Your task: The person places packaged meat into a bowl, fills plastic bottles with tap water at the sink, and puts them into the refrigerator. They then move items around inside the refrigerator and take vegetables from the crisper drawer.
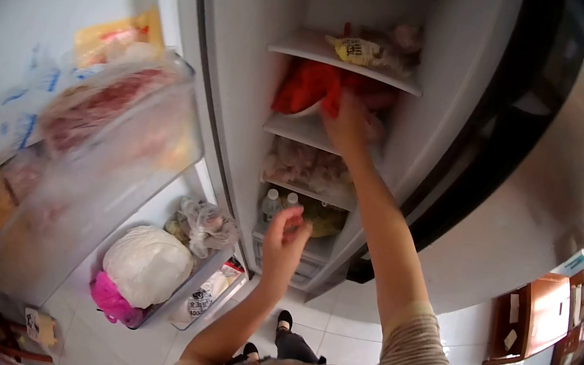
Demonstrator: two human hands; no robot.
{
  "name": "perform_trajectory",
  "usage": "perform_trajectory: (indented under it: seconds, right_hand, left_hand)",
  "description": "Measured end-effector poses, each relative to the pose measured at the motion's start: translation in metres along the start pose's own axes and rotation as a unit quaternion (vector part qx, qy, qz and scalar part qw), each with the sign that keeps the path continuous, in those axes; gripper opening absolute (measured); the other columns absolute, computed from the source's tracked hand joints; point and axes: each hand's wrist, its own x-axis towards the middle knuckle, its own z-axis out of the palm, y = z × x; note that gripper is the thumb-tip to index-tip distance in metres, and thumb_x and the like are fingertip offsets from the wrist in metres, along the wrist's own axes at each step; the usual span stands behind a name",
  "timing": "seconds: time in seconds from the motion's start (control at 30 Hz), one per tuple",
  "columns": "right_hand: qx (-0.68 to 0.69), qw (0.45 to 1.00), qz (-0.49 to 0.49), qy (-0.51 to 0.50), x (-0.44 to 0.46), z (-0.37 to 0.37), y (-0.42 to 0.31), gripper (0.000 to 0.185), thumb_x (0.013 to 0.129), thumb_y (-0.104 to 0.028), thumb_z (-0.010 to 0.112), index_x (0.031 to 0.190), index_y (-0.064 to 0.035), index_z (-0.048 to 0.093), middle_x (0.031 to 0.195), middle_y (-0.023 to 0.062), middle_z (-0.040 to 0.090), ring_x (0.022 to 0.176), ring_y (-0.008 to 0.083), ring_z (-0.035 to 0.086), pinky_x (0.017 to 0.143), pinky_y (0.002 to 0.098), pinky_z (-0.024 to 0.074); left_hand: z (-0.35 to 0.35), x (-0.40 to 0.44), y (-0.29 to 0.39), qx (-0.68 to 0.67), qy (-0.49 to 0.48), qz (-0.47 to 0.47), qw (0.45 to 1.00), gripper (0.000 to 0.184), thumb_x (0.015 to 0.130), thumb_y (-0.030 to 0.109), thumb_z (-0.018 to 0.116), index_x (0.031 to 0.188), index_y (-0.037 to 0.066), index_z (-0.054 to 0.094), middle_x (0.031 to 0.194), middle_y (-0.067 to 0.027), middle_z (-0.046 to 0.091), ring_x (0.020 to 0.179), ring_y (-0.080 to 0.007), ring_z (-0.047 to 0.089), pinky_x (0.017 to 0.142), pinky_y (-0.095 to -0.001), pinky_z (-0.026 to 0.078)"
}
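My right hand (348, 127) reaches into an open upright freezer compartment. Its fingers, partly blurred, are closed on the edge of a red plastic bag (308, 88) on a middle shelf (296, 128). Something white shows under the bag's front edge. My left hand (287, 236) hovers lower, in front of the compartment, its fingers loosely curled and apart from the thumb, with nothing in it. Behind the left hand, clear bottles (272, 203) and a yellow-green bag (326, 221) stand on a low shelf.
The upper shelf (311, 45) bears a yellow printed package (359, 51). Below the red bag lie bagged pale pieces (309, 166). The open door's bin (96, 192) holds frozen packages; its lower bin holds a white bag (147, 267) and a pink bag (113, 298). A dark door edge (491, 143) stands right.
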Motion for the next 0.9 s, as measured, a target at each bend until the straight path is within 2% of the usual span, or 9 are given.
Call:
perform_trajectory:
  seconds: [0.07, 0.2, 0.3, 0.37, 0.5, 0.6, 0.7, 0.8, 0.9]
  right_hand:
    - [-0.05, 0.998, -0.016, -0.036, 0.028, -0.003, -0.009, 0.038, 0.073, -0.021, 0.065, 0.107, -0.0059, 0.055, 0.105, 0.0198, 0.057, 0.099, 0.0374, 0.053, 0.085, 0.0467, 0.0411]
    - [-0.149, 0.977, -0.028, -0.15, 0.051, 0.057, -0.01, 0.025, 0.073, -0.017, 0.062, 0.095, -0.0055, 0.06, 0.098, 0.0173, 0.061, 0.094, 0.0358, 0.055, 0.082, 0.0449, 0.0425]
    - [-0.022, 0.978, -0.065, -0.196, 0.039, 0.057, -0.036, 0.016, 0.075, -0.014, 0.058, 0.088, -0.0046, 0.061, 0.094, 0.0161, 0.062, 0.093, 0.0342, 0.056, 0.081, 0.0434, 0.043]
    - [0.049, 0.984, -0.069, -0.155, 0.032, 0.059, -0.042, 0.017, 0.075, -0.013, 0.059, 0.089, -0.0038, 0.061, 0.093, 0.0172, 0.062, 0.092, 0.0343, 0.056, 0.08, 0.0438, 0.0426]
    - [0.282, 0.948, 0.042, -0.139, 0.051, 0.025, -0.048, 0.02, 0.076, -0.012, 0.06, 0.093, -0.0017, 0.06, 0.092, 0.019, 0.06, 0.09, 0.0355, 0.056, 0.079, 0.0423, 0.0422]
    - [0.296, 0.929, 0.025, -0.222, 0.059, -0.009, -0.057, 0.024, 0.076, -0.011, 0.061, 0.097, 0.0006, 0.059, 0.095, 0.0206, 0.059, 0.094, 0.0368, 0.054, 0.081, 0.0395, 0.042]
    - [0.182, 0.965, -0.085, -0.168, 0.024, -0.015, -0.062, 0.027, 0.08, -0.009, 0.058, 0.105, 0.0016, 0.058, 0.107, 0.0209, 0.057, 0.102, 0.0338, 0.053, 0.088, 0.0343, 0.0405]
    - [0.298, 0.946, 0.019, 0.126, -0.035, 0.005, -0.05, 0.034, 0.084, -0.009, 0.056, 0.116, 0.0015, 0.053, 0.116, 0.0165, 0.056, 0.109, 0.0273, 0.051, 0.093, 0.0316, 0.0374]
    - [0.435, 0.875, 0.213, 0.003, -0.072, 0.029, -0.03, 0.045, 0.087, -0.013, 0.054, 0.128, 0.0004, 0.041, 0.129, 0.0174, 0.045, 0.119, 0.0259, 0.044, 0.097, 0.0354, 0.035]
  left_hand:
    - [0.016, 0.027, -0.002, -0.016, 0.033, -0.049, 0.998, 0.028, 0.082, 0.009, 0.06, 0.109, 0.002, 0.056, 0.096, -0.005, 0.056, 0.086, -0.011, 0.053, 0.074, -0.025, 0.046]
    - [0.041, 0.101, -0.007, -0.066, 0.121, -0.002, 0.99, 0.031, 0.085, 0.007, 0.054, 0.115, -0.001, 0.05, 0.102, -0.0062, 0.056, 0.089, -0.0127, 0.053, 0.078, -0.026, 0.043]
    - [0.056, 0.163, -0.004, -0.091, 0.177, 0.045, 0.979, 0.037, 0.085, 0.007, 0.054, 0.12, -0.002, 0.045, 0.109, -0.0087, 0.055, 0.095, -0.0158, 0.053, 0.082, -0.0278, 0.043]
    - [0.056, 0.21, -0.029, -0.056, 0.193, 0.111, 0.973, 0.041, 0.085, 0.006, 0.055, 0.123, -0.003, 0.043, 0.114, -0.0105, 0.053, 0.101, -0.0184, 0.052, 0.085, -0.0291, 0.043]
    - [0.071, 0.261, -0.023, 0.006, 0.139, 0.216, 0.966, 0.045, 0.084, 0.011, 0.055, 0.125, -0.003, 0.041, 0.119, -0.0133, 0.05, 0.106, -0.0223, 0.049, 0.089, -0.0336, 0.041]
    - [0.077, 0.294, -0.035, 0.048, 0.095, 0.217, 0.97, 0.042, 0.086, 0.013, 0.054, 0.123, -0.003, 0.043, 0.117, -0.0127, 0.052, 0.104, -0.022, 0.051, 0.088, -0.0334, 0.042]
    - [0.063, 0.32, -0.055, 0.099, 0.069, 0.182, 0.976, 0.039, 0.087, 0.016, 0.052, 0.121, -0.002, 0.045, 0.115, -0.0121, 0.053, 0.102, -0.0218, 0.052, 0.087, -0.0331, 0.043]
    - [0.051, 0.34, -0.056, 0.097, 0.062, 0.164, 0.98, 0.036, 0.088, 0.019, 0.05, 0.119, -0.001, 0.048, 0.113, -0.0115, 0.055, 0.1, -0.0215, 0.054, 0.086, -0.0329, 0.044]
    - [0.046, 0.357, -0.044, -0.035, 0.076, 0.165, 0.983, 0.034, 0.09, 0.021, 0.048, 0.116, 0.0, 0.05, 0.111, -0.0108, 0.056, 0.098, -0.0213, 0.055, 0.085, -0.0327, 0.045]
